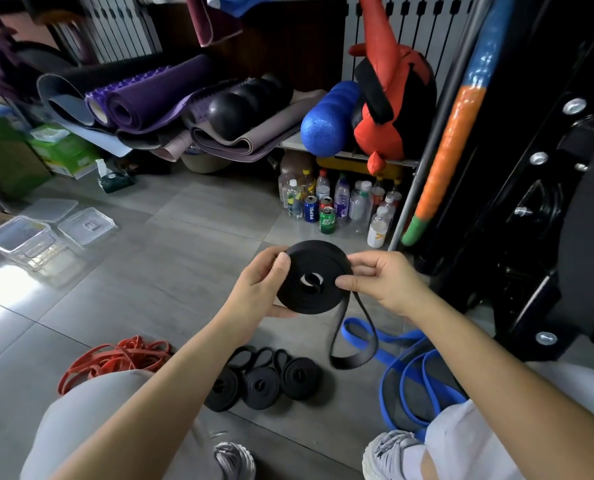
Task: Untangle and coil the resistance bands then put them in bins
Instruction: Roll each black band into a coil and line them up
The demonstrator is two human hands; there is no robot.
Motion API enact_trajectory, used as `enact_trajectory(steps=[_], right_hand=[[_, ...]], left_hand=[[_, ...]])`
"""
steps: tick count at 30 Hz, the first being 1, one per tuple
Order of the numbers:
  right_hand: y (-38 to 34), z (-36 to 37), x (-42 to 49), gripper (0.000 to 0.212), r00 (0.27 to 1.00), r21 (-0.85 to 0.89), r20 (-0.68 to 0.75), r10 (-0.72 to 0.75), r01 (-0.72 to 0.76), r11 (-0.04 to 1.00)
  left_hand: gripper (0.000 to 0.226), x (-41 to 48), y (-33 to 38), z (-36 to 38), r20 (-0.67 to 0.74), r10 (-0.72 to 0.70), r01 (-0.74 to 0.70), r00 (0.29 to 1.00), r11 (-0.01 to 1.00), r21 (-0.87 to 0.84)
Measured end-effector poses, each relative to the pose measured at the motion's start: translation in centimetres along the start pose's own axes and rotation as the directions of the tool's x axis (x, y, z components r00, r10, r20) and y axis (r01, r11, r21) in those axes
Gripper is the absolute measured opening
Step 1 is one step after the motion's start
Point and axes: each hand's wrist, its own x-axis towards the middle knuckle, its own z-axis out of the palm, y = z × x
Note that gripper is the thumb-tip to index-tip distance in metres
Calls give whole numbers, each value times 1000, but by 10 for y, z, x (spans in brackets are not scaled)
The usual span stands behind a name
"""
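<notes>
Over floor tiles [191,244], left fingers [283,265] and right fingers [348,282] pinch black coil [297,297].

Daylight's pouring in from the left, blowing out a white glare patch on the grey tiled floor [11,292] and the clear plastic bins [18,234]. Right side's dim around the black metal rack [548,209]. Fisheye bending at the edges, corners soft.

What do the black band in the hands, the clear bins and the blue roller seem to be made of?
The black band looks like matte rubber or latex: it coils flat and its loose tail droops. The clear bins seem hard glossy plastic, see-through with glints. The blue roller is probably foam, given its grainy, dull surface.
</notes>
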Motion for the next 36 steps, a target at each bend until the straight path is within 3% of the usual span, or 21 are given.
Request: enact_trajectory(steps=[5, 8, 10, 13, 15, 22, 27, 36], right_hand=[[0, 0, 0, 33, 1000, -56, -1, -13, 13, 998], [-2, -3, -1, 36, 1000, -97, -8, -12, 11, 995], [-3, -4, -2, 37, 1000, -147, 0, -7, 7, 989], [-2, 2, -4, 37, 999, -291, 48, 12, 3, 957], [-1, 7, -5, 32, 997, -374, 67, 33, -6, 927], [0, 18, -7, 26, 993, -550, 114, 33, 36, 834], [-2, 13, -3, 37, 989, -316, 122, 79, -36, 948], [-1, -4, 1, 40, 997, -114, 19, 81, -79, 990]], left_hand=[[18, 0, 3, 1, -3, 22, -22, 1000, 998, 60], [11, 3, 0, -3, -15, 108, -99, 994, 952, 289], [27, 2, -2, -4, 33, 199, -191, 979, 860, 472], [48, 0, -8, -2, 158, 317, -329, 935, 615, 716], [40, 1, -9, -2, 192, 304, -331, 933, 519, 788], [30, 3, -15, 4, 238, 102, -258, 966, 453, 853], [23, 8, -7, -1, 169, 103, -196, 980, 612, 766], [22, 8, 8, -14, -26, 116, -95, 993, 904, 416]])
